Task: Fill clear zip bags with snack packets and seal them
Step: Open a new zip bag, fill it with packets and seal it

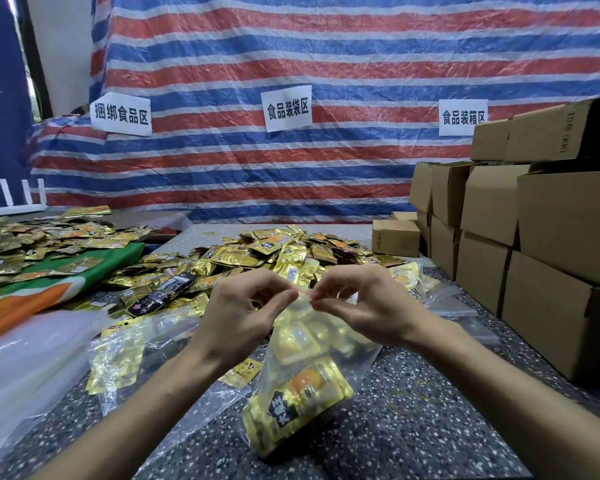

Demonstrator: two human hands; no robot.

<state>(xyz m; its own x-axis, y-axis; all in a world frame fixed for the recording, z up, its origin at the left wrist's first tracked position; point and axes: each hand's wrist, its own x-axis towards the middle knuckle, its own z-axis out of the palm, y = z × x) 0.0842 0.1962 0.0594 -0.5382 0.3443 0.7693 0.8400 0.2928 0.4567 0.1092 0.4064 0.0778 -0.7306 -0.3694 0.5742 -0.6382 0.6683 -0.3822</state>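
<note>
Head: clear zip bag (321, 355) of gold packets (298, 407)

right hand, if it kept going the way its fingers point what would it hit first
The right hand points left along the red-lined top of the clear plastic zip bag it pinches; straight on, it would probably meet the left hand first, pinching the same edge.

The zip bag (329, 344) is clear glossy plastic, snack packets (284, 251) shiny gold foil, boxes (534, 237) matt cardboard, table (430, 410) speckled stone.
</note>
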